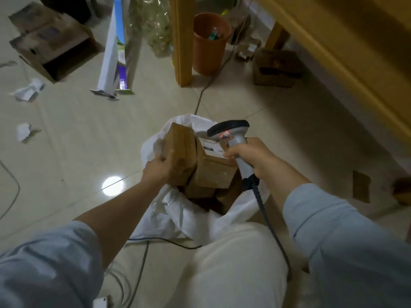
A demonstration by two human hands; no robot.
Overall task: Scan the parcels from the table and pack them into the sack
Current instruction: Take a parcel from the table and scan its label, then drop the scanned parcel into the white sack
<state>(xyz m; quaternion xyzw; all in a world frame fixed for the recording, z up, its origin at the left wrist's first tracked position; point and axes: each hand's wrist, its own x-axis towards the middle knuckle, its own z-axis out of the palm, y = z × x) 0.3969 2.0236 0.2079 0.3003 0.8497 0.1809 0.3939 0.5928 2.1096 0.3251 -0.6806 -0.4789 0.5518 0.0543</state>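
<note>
The left hand was grasping a plain brown cardboard parcel at its near left edge and holding it tilted in the mouth of the white sack. The exact lie of the fingers was blurred. The right hand was clenched round the grey handle of a barcode scanner, whose dark head sat over the far right part of the sack's mouth. Directly beneath the scanner head, inside the sack, lay a second parcel with a white shipping label on its top face. It touched the right side of the held parcel. Further brown parcels were visible lower in the sack, partly hidden. The scanner's grey cable dropped from the base of the handle across the sack's right rim toward the person.

The sack stood open on a pale tiled floor, just in front of the person's legs. Beyond the sack stood a wooden table leg, with an orange bin just beside it. Far beyond the sack to the left lay an open cardboard box on its side. Scraps of crumpled paper lay to the sack's left, well apart from it.
</note>
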